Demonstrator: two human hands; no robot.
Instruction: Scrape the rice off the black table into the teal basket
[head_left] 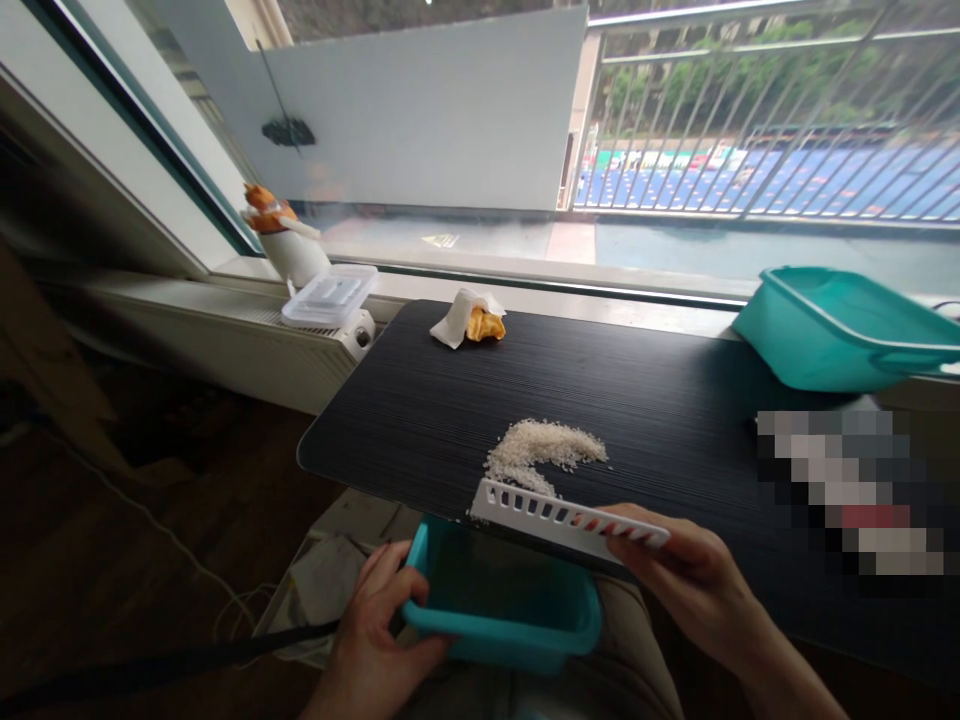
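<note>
A small pile of white rice lies on the dark table near its front edge. My right hand is closed on one end of a white slotted plastic piece, whose long edge stands on the table just in front of the rice. My left hand grips the left rim of a teal plastic bin, held below the table's front edge, under the slotted piece. The bin's inside looks empty.
A crumpled white tissue with an orange scrap lies at the table's back. A larger teal basin rests at the back right. A clear lidded box and a white cup sit on the windowsill at left. A pixelated patch covers the table's right.
</note>
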